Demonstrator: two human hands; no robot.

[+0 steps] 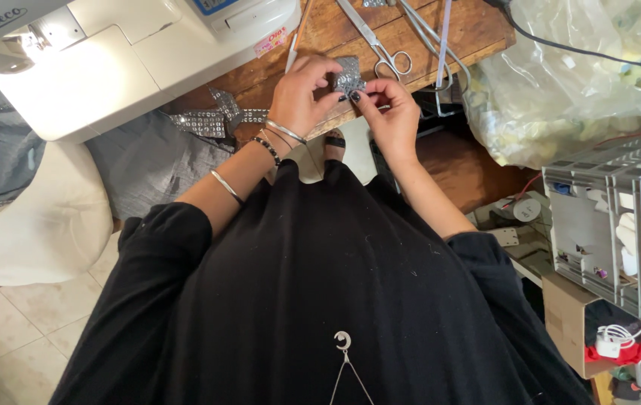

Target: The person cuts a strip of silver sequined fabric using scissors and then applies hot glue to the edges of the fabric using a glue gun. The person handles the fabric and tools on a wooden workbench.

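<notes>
Both of my hands meet at the near edge of a wooden table [478, 30], pinching a small grey piece of sequinned fabric [349, 73]. My left hand [302, 94], with bangles and a bead bracelet on its wrist, grips the piece from the left. My right hand [392, 112] grips it from the right with dark-painted nails. A strip of the same studded grey trim [212, 120] lies on the table to the left, beside the white sewing machine [110, 60].
Scissors [380, 45] and a second pair of metal shears [437, 37] lie on the table behind my hands. A large clear plastic bag [568, 75] sits at right, with a grey plastic rack [606, 217] and a cardboard box [568, 315] below. Grey cloth [148, 165] hangs at left.
</notes>
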